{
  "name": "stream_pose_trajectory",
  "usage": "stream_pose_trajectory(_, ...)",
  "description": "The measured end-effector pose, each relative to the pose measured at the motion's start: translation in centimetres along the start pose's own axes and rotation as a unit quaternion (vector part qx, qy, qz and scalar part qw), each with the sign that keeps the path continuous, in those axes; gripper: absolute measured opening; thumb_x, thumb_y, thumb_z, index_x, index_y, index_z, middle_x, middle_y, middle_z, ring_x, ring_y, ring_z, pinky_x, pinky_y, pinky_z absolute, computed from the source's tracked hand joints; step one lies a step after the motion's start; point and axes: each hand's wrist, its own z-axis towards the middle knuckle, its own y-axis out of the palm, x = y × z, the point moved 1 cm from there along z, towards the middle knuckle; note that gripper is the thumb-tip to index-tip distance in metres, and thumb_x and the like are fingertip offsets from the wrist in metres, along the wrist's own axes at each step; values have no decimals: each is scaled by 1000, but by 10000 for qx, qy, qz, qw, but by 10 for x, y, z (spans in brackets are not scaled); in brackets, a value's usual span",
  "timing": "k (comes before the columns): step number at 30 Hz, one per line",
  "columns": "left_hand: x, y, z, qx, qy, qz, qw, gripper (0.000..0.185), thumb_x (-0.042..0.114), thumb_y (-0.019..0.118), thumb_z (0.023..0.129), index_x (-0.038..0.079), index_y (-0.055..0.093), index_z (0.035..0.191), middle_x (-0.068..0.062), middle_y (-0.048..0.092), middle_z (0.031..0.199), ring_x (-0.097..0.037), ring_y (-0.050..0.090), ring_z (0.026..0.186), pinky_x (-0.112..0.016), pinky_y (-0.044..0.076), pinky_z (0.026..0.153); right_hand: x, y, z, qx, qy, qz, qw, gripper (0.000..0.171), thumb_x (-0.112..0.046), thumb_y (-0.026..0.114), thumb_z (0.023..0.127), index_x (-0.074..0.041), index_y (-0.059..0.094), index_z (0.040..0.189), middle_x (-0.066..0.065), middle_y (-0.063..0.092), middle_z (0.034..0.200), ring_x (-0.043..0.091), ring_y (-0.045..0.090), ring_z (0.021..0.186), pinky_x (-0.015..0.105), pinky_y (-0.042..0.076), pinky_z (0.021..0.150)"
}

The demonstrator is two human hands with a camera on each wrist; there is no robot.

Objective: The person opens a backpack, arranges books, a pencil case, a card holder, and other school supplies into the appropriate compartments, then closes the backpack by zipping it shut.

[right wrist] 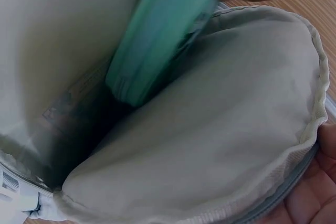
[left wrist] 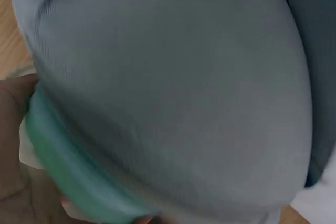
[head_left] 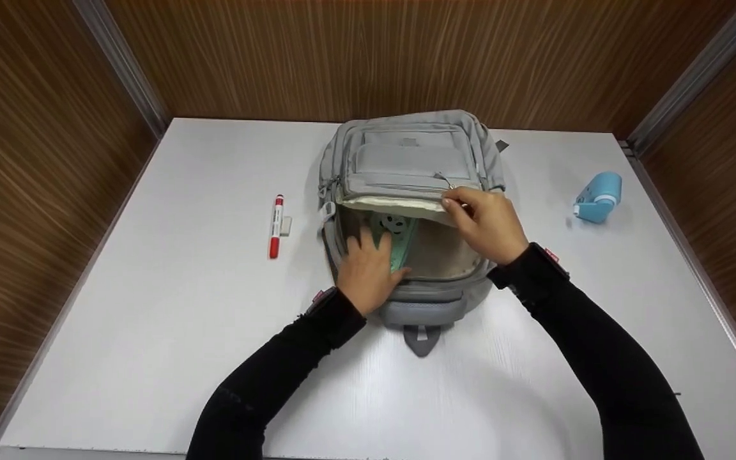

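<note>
- On the white counter (head_left: 183,306), seen from the head cam, a grey backpack (head_left: 406,160) lies flat w/ its big pocket unzipped.
- Left hand (head_left: 366,271) reaches into the opening, fingers curled around a green pouch (head_left: 398,231) that sits partly inside the bag, at the left of the pocket.
- Right hand (head_left: 486,220) pinches the bag's top flap at its edge and holds it up, so the pale lining shows.
- Red marker (head_left: 275,227) lies left of the bag w/ a small white eraser (head_left: 286,225) just beside it; a blue thing (head_left: 598,198) lies well apart on the right.
- Left wrist cam: very blurry. Grey bag cloth (left wrist: 184,93) fills most of it; the green pouch (left wrist: 63,166) edge is low left, touching the hand's skin (left wrist: 13,145).
- Right wrist cam: looks inside the bag. Green pouch (right wrist: 163,30) stands tilted between the cream lining walls (right wrist: 220,114). Bit of the right hand (right wrist: 310,198) shows low right, under the zip edge.
</note>
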Motion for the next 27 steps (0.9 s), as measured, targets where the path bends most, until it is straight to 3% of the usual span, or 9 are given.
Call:
stream_pose_trajectory(3,5,2,0,-308,358,-106,9988,71,51,68,86,1,50,133,-25,57,125,-42,59,105,-45,57,80,1,0,-1,9,-2,38,10000,16,-10,62,95,-1,74,100,12,74,88,14,58,69,22,44,64)
stream_pose_trajectory(6,7,1,3,-337,585,-140,9976,69,44,68,87,-4,49,132,-24,62,117,-41,61,99,-46,55,81,2,0,-1,38,-15,50,10000,15,-10,61,95,-1,73,98,12,74,87,14,58,68,21,44,64)
stream_pose_trajectory(11,3,0,12,-224,310,-147,9992,72,39,64,89,-10,45,137,-32,58,126,-44,63,95,-44,58,73,2,0,-3,71,-71,110,9999,14,-9,62,95,-1,73,96,11,74,86,13,60,70,19,44,64)
stream_pose_trajectory(16,-8,2,23,447,165,277,9985,70,41,62,93,-14,48,134,-40,51,132,-51,64,99,-48,58,77,1,2,-6,106,-86,151,9998,13,-8,63,94,-1,73,96,9,73,84,12,57,69,19,43,65)
stream_pose_trajectory(19,-15,2,32,891,303,694,9931,63,41,61,92,-13,57,124,-36,60,123,-47,65,102,-51,55,85,1,1,-8,139,-134,158,9997,13,-8,63,94,-1,73,96,10,72,83,12,55,68,18,42,64)
stream_pose_trajectory(21,-19,2,39,952,363,723,9922,55,41,61,93,-10,65,113,-31,65,114,-44,65,101,-52,52,85,0,2,-9,137,-208,142,9996,12,-8,63,94,-1,73,96,9,72,82,11,54,68,18,42,64)
stream_pose_trajectory(24,-24,2,51,620,372,320,9969,48,35,58,95,-7,64,117,-27,66,118,-43,62,109,-53,48,95,-1,2,-11,87,-350,93,9993,12,-8,63,94,-1,73,95,8,71,81,10,53,66,18,41,63)
stream_pose_trajectory(27,-27,-1,62,-41,47,-245,9997,49,31,52,99,-3,54,134,-20,56,138,-37,53,129,-46,41,110,-2,2,-13,31,-479,81,9988,12,-7,63,94,-1,74,94,8,71,80,9,53,65,18,41,62)
